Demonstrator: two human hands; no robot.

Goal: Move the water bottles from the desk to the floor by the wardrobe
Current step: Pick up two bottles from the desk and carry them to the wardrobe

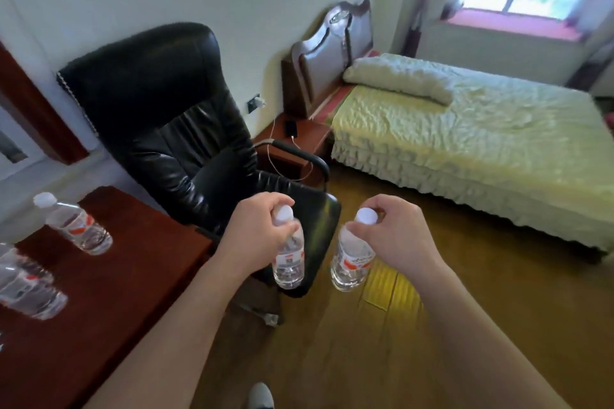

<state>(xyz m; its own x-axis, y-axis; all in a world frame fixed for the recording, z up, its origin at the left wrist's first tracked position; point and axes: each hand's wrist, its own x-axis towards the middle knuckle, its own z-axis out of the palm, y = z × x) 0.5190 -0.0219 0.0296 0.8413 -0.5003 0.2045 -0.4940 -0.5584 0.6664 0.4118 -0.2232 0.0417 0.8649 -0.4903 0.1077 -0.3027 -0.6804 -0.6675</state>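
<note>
My left hand [257,229] grips a clear water bottle [288,262] by its white-capped neck, hanging over the chair's seat edge. My right hand [395,231] holds a second clear bottle [352,261] the same way, above the wooden floor. On the dark red desk [109,309] at the left stands another bottle [74,224] with a red and white label. More bottles [26,285] crowd the desk's left edge, blurred. No wardrobe is in view.
A black leather office chair [172,116] stands between desk and bed. A bed [471,139] with a pale green cover fills the right. A nightstand [292,143] with a charging phone sits beside it. Open wooden floor [398,342] lies ahead. My shoe [262,397] shows below.
</note>
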